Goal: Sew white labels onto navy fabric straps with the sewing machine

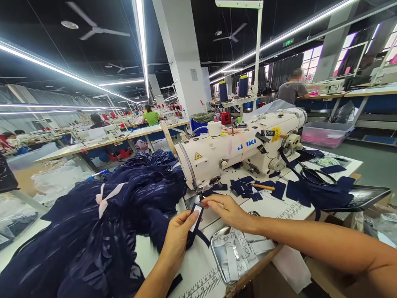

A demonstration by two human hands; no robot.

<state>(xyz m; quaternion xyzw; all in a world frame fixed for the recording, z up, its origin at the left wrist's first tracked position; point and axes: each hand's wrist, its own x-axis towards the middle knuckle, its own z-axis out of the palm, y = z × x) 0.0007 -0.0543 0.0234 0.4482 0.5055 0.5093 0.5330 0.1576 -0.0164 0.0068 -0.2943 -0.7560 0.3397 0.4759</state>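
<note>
My left hand (178, 231) pinches a narrow navy fabric strip, its thumb lying on the white label (195, 218) that rests on the strip. The strip's upper end reaches the needle area of a white sewing machine (229, 145). Close by, my right hand (228, 211) has thumb and fingers pressed together just in front of the needle; whatever is between the fingertips is too small to tell. Left of my hands, a large heap of sheer navy garments (124, 207) covers the table, with a pale pink strip (105, 199) tied round part of it.
A metal tray (214, 252) of white printed labels stands below my right wrist. Small navy fabric pieces (245, 188), an orange-handled tool (263, 187) and black scissors (316, 176) lie right of the needle. Another tray (369, 192) juts past the table's right edge. People sit at machines farther back.
</note>
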